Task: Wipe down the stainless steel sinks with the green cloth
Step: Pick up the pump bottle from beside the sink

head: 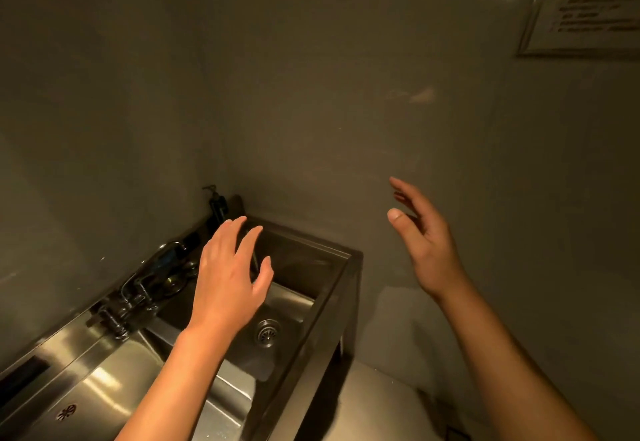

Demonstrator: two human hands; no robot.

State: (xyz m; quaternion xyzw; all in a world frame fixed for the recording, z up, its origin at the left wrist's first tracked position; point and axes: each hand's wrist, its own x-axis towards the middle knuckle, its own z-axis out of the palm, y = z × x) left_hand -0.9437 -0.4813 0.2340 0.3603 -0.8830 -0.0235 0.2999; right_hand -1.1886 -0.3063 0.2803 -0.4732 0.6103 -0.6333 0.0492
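Note:
A stainless steel double sink unit [341, 267] stands in the room's corner at the lower left. Its right basin has a round drain [268, 332] in the floor, and the left basin [114, 378] shows a second drain. My left hand [230, 272] hovers above the right basin, palm down, fingers spread and holding nothing. My right hand [420, 236] is raised in the air to the right of the sink, in front of the wall, fingers straight and empty. No green cloth is in view.
A faucet [133, 297] with levers sits on the back ledge between the basins. A dark pump bottle [217, 206] stands in the far corner. Grey walls close in behind and left. A framed notice [588, 4] hangs at the upper right. Pale floor [374, 402] lies right of the unit.

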